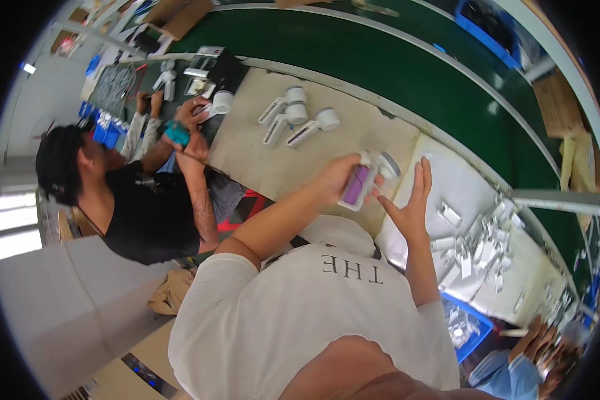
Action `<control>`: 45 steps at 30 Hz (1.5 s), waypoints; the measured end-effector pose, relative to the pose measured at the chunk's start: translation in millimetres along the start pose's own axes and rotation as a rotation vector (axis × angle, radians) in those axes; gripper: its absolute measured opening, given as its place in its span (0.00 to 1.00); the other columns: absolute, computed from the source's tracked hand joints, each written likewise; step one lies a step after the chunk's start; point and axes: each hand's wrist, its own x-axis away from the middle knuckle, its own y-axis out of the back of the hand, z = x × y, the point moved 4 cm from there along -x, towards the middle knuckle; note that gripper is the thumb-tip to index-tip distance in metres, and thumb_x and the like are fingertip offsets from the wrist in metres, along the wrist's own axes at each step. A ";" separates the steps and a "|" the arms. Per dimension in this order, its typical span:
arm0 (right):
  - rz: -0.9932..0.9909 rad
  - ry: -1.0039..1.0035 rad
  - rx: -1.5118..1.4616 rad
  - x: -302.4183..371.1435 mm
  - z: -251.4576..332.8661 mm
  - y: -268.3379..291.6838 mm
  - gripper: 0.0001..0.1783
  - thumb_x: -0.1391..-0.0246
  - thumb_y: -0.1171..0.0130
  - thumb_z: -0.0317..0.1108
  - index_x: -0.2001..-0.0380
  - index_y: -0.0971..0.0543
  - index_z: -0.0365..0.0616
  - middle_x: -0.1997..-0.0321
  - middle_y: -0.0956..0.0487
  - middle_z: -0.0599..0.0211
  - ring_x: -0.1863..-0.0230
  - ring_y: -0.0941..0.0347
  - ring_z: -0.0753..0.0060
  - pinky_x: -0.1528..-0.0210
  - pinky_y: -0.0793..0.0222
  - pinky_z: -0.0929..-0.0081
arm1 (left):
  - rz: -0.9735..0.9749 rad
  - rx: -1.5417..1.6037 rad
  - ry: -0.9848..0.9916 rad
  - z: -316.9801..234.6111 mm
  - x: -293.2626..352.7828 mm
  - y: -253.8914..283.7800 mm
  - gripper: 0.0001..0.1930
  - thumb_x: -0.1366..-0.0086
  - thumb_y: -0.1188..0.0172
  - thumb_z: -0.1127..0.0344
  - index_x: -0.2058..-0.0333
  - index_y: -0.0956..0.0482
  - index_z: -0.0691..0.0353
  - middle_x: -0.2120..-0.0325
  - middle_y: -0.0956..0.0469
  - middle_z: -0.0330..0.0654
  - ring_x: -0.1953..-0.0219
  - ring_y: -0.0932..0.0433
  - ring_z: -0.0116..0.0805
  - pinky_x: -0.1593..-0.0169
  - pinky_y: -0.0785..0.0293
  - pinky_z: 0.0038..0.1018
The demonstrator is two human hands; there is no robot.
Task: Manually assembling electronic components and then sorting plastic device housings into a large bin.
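My left hand (338,177) is closed round a white handheld device (387,165) with a round head. Its handle lies open toward me and shows a purple block (358,185), probably a battery, with a dark wire across it. Beside it, my right hand (412,212) is raised with thumb and fingers apart and holds nothing; its fingers are near the device without clearly touching it. Beyond my left hand, several similar white devices (306,131) with round heads lie on the pale tabletop (246,150).
A heap of white plastic parts (476,250) covers the padded surface at right, above a blue bin (472,333). A green belt (353,43) runs behind the table. At left, a co-worker (136,193) handles a similar device (222,102); another person (513,370) works at lower right.
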 end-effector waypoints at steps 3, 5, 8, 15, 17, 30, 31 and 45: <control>0.063 -0.099 -0.295 18.6 -12.8 -13.4 0.49 0.73 0.35 0.23 0.44 0.49 0.45 0.48 0.39 0.57 0.47 0.41 0.57 0.46 0.45 0.65 | 0.266 0.026 0.190 13.9 14.8 -27.9 0.18 0.43 0.55 0.56 0.62 0.31 0.66 0.71 0.25 0.51 0.72 0.24 0.40 0.70 0.25 0.31; 0.138 -0.211 -0.506 28.5 -14.1 -19.1 0.48 0.72 0.35 0.22 0.45 0.49 0.45 0.48 0.40 0.58 0.48 0.40 0.58 0.47 0.43 0.66 | 0.222 0.063 0.126 18.0 20.9 -25.9 0.18 0.43 0.58 0.58 0.61 0.32 0.68 0.71 0.26 0.52 0.71 0.24 0.42 0.71 0.25 0.33; 0.045 -0.259 -0.664 33.5 -13.4 -6.0 0.45 0.72 0.36 0.21 0.47 0.45 0.45 0.50 0.36 0.59 0.50 0.37 0.62 0.49 0.40 0.68 | 0.162 0.025 0.059 11.9 33.5 -23.8 0.15 0.42 0.59 0.63 0.62 0.33 0.68 0.71 0.26 0.52 0.70 0.24 0.43 0.73 0.26 0.34; 0.087 0.510 0.253 -3.5 12.4 34.5 0.29 0.79 0.41 0.21 0.63 0.29 0.46 0.57 0.29 0.65 0.53 0.34 0.58 0.52 0.38 0.61 | 0.032 -0.717 -0.046 0.9 38.4 -12.2 0.09 0.45 0.57 0.69 0.66 0.35 0.64 0.74 0.27 0.44 0.77 0.26 0.31 0.77 0.29 0.25; 0.013 0.550 0.260 -11.5 16.6 39.4 0.28 0.79 0.43 0.20 0.64 0.28 0.47 0.58 0.28 0.67 0.53 0.33 0.59 0.51 0.39 0.61 | 0.079 -0.730 -0.055 -4.3 42.5 -19.3 0.09 0.45 0.57 0.69 0.65 0.35 0.66 0.75 0.28 0.45 0.79 0.27 0.30 0.78 0.29 0.24; 0.126 0.390 0.252 1.0 13.0 50.5 0.30 0.74 0.40 0.21 0.58 0.29 0.49 0.57 0.28 0.67 0.53 0.33 0.63 0.50 0.39 0.65 | 0.078 -1.307 -0.250 0.6 31.9 -29.1 0.13 0.50 0.47 0.69 0.66 0.34 0.66 0.81 0.28 0.45 0.80 0.28 0.29 0.77 0.32 0.24; 0.112 0.371 0.266 -1.7 15.5 56.7 0.30 0.74 0.40 0.21 0.58 0.29 0.49 0.57 0.28 0.67 0.53 0.33 0.63 0.50 0.39 0.65 | 0.103 -1.318 -0.242 0.1 30.3 -32.4 0.13 0.50 0.47 0.69 0.66 0.34 0.66 0.81 0.28 0.45 0.80 0.28 0.29 0.77 0.32 0.24; 0.711 -0.218 -0.593 19.8 -29.7 11.8 0.28 0.54 0.46 0.34 0.47 0.36 0.52 0.49 0.36 0.63 0.48 0.39 0.65 0.48 0.44 0.73 | 0.125 -1.258 0.188 24.2 25.1 -12.4 0.10 0.45 0.51 0.67 0.65 0.33 0.67 0.76 0.26 0.45 0.79 0.27 0.32 0.74 0.30 0.25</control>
